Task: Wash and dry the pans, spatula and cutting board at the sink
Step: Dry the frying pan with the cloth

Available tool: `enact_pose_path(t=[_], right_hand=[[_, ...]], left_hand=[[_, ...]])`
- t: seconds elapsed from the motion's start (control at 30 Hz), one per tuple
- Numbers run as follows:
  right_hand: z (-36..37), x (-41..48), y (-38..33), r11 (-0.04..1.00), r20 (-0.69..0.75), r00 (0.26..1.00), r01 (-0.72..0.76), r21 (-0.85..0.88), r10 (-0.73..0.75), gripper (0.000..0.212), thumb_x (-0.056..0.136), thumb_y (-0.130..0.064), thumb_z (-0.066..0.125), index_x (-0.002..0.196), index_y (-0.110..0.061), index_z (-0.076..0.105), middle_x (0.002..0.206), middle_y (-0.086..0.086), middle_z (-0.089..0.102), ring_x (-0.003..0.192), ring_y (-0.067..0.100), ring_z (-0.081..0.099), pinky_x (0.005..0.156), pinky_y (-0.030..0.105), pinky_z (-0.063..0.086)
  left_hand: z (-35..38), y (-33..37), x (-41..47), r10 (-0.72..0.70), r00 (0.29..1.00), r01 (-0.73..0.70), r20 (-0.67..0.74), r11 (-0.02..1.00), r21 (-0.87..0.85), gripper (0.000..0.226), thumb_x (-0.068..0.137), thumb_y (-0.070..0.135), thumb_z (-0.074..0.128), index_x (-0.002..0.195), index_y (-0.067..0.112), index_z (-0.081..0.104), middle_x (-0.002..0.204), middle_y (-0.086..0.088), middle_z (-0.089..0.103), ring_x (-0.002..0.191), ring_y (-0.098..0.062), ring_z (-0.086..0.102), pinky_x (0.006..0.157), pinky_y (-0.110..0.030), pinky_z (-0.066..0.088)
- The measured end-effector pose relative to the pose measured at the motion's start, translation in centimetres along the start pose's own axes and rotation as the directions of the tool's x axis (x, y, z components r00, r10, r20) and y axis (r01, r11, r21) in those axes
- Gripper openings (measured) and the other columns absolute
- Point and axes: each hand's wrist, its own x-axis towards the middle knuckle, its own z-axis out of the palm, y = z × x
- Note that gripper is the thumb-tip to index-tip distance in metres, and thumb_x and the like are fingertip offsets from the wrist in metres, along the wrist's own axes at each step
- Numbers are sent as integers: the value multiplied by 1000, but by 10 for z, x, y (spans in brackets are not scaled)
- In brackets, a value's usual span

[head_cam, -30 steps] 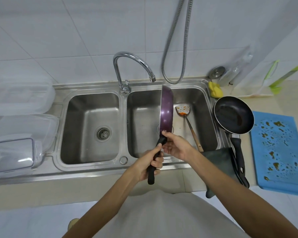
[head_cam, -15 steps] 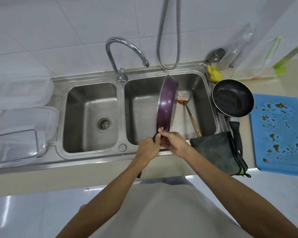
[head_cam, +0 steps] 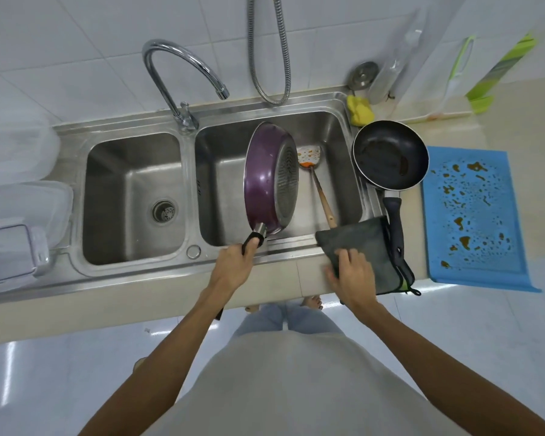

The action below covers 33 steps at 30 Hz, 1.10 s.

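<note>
My left hand (head_cam: 233,265) grips the black handle of a purple pan (head_cam: 265,177), held on edge over the right sink basin (head_cam: 221,190) with its underside turned right. My right hand (head_cam: 350,273) rests on a dark grey cloth (head_cam: 362,243) at the counter's front edge, thumb at the cloth's left edge. A dirty spatula (head_cam: 315,174) with a wooden handle lies in the right basin. A black pan (head_cam: 390,154) sits on the sink's right rim, its handle beside the cloth. A blue cutting board (head_cam: 472,215) with brown spots lies on the counter at the right.
The left basin (head_cam: 132,196) has a drain strainer. The faucet (head_cam: 183,77) arches over the divider and a metal hose (head_cam: 268,51) hangs behind. A yellow sponge (head_cam: 361,110) sits at the back right corner. Clear plastic containers (head_cam: 16,215) stand at the left.
My right hand let go of the pan's handle and moved right onto the grey cloth. The purple pan tilted, showing its underside, and now hangs from my left hand alone.
</note>
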Motion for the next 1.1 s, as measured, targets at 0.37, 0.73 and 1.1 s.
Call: enact_pose_path(t=[0.37,0.73,1.1], right_hand=[[21,11,-19,987,-113,993,-60,-147,43,28,95,-12,64,120,-3,58,94,15,58,77,32,59,61,42,51],[17,11,-40,980,-69,980,182,-78,-187,61,60,10,86,111,4,52,88,20,53,43,31,51,30,37,45],[5,19,-104,934,-268,953,-35,356,138,23,101,-20,57,110,-1,68,95,16,67,78,32,64,69,41,54]], left_hand=[[-21,-6,-4,-2,1000,2,-29,1000,12,68,99,63,34,73,7,62,63,-7,62,54,-25,61,48,-35,52],[-62,-37,17,106,993,-110,51,990,87,70,97,68,29,82,10,66,74,-9,66,64,-29,64,61,-46,58],[-71,-48,20,115,990,-122,85,989,87,70,98,65,32,83,7,66,77,-11,66,64,-28,63,59,-48,59]])
